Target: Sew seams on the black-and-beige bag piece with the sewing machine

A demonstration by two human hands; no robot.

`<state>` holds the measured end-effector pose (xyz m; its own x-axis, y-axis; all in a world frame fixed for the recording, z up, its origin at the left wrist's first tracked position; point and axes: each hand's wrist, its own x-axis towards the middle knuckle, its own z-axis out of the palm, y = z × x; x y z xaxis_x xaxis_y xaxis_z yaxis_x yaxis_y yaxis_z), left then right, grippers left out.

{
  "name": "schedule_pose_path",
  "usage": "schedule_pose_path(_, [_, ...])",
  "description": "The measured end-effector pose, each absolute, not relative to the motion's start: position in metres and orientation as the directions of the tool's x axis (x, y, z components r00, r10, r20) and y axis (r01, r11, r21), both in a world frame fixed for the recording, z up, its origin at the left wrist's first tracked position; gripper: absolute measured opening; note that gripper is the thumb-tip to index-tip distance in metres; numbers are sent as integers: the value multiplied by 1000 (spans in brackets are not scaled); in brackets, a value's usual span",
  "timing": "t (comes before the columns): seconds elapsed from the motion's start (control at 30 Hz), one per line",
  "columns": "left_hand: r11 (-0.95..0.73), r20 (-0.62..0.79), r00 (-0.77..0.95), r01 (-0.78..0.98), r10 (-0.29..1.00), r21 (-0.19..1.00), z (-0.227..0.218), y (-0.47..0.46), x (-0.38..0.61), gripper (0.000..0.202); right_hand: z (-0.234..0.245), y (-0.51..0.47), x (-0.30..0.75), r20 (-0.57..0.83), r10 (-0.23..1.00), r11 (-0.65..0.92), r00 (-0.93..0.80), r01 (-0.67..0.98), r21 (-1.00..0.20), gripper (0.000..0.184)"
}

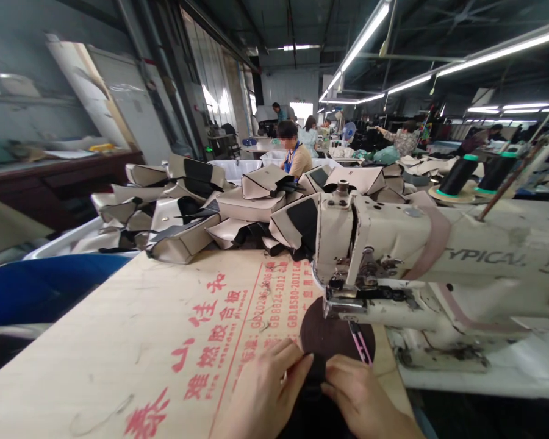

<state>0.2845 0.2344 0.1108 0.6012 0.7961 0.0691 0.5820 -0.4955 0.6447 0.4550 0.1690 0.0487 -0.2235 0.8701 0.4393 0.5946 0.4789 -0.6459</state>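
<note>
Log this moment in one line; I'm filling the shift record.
left hand: on dark fabric | right hand: on dark fabric | fabric: under sewing machine head

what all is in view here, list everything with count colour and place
dark fabric piece: one, dark brown, rounded, on the board under the machine head
pink strip: one, pink, on the dark fabric
sewing machine: one, cream, right
plywood board: one, pale with red print, centre and left
sewn pieces: a heap, cream and black, far end of the board
thread cones: two, black, behind the machine
blue bin: one, left
other workers: several, background
left hand: one, on the dark fabric, bottom centre
right hand: one, on the dark fabric, beside the left
</note>
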Motion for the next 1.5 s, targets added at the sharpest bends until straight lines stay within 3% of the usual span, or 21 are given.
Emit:
schedule_pose_path(0.13, [-243,-211,595,589,776,771,105,250,297,40,45,167,454,417,891,431,-178,617,-658,26])
schedule_pose_path(0.23, [-87,-364,606,585,707,806,102,263,298,43,44,165,452,357,928,353,-109,566,-745,11])
schedule_pose_path(0.27, [-51,-391,598,588,699,807,102,265,297,43,45,164,451,339,937,325,-79,546,-772,9])
schedule_pose_path(0.33, [6,-418,577,582,702,813,100,267,295,43,46,163,448,347,936,320,-57,546,-774,24])
schedule_pose_path(0.47, [64,-419,554,547,719,834,98,264,293,42,48,164,442,460,879,422,-124,649,-633,31])
schedule_pose_path(0.6, [-49,-314,531,562,787,826,99,253,285,43,50,166,437,461,872,436,-164,688,-580,27])
schedule_pose_path(0.73, [-270,-18,504,492,863,828,106,227,269,27,51,166,438,428,886,431,-178,655,-620,26])
schedule_pose_path(0.97, [-688,224,701,496,677,529,100,205,254,42,50,169,441,400,900,415,-175,625,-661,25])
schedule_pose_path(1.13, [-717,159,743,530,650,453,86,217,252,48,51,176,437,399,898,423,-187,621,-660,26])
schedule_pose_path(1.27, [-721,150,746,540,649,435,76,224,245,35,53,182,429,354,908,408,-223,655,-636,24])
schedule_pose_path(1.5, [-707,170,716,571,678,418,65,227,236,28,45,179,416,368,879,438,-304,819,-369,49])
